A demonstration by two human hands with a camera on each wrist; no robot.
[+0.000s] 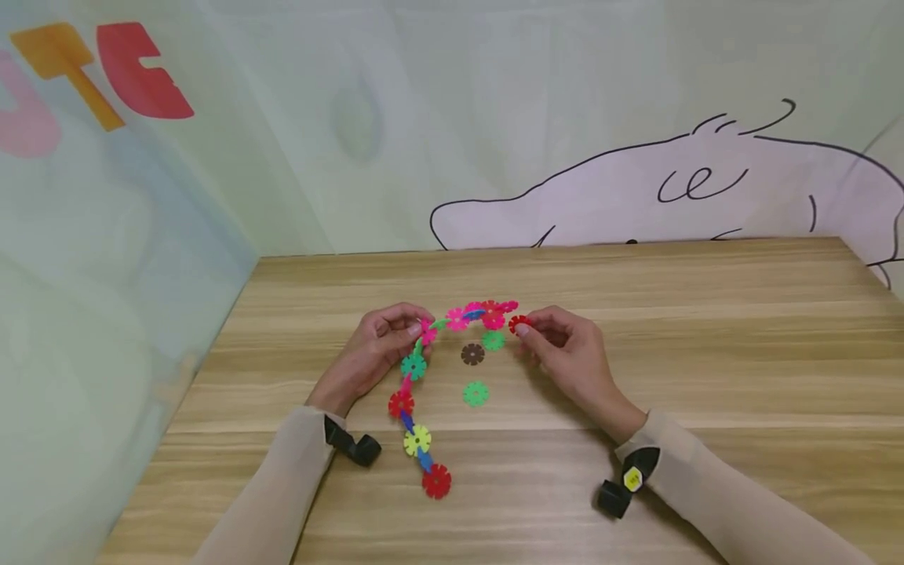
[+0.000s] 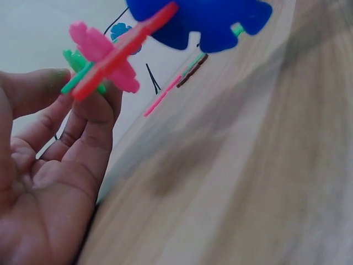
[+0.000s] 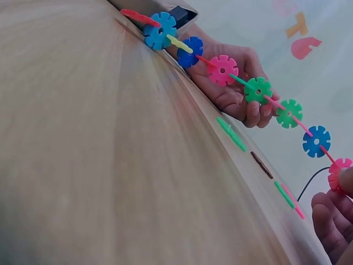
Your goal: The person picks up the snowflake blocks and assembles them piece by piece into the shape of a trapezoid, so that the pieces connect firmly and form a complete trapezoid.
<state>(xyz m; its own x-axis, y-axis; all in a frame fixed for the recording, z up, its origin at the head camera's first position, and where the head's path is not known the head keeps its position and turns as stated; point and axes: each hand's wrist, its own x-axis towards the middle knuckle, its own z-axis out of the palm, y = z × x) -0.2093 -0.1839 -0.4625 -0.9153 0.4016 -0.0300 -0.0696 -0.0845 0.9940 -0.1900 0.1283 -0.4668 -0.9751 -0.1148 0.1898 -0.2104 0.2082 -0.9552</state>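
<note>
A chain [image 1: 413, 370] of notched plastic discs bows above the table [image 1: 741, 329] between the two hands, running from a red end disc [image 1: 436, 488] near the left wrist, up past the left fingertips and across to a pink disc [image 1: 510, 306] just beside the right fingertips. The left hand [image 1: 373, 349] pinches the chain partway along, thumb against fingers, seemingly at a pink disc in the bend, though the fingers hide part of it. The right hand [image 1: 570, 353] pinches a separate-looking red disc [image 1: 517, 322] between thumb and forefinger, the other fingers curled in; I cannot tell whether this disc touches the chain. In the head view, two loose green discs [image 1: 475, 399] and a brown disc [image 1: 466, 357] lie flat on the table between the hands. The right wrist view shows what the head view does not: the chain is lifted clear of the wood, its discs set alternately face-on and edge-on, with the loose pieces lying edge-on below, among them a pink strip [image 3: 298, 212] beside a green one. That view cuts the right hand off at its border, so only thumb and some fingers appear. The left wrist view brings a dark blue disc [image 2: 198, 25] of the chain up close and shows the left palm with the fingers bent toward the thumb.
</note>
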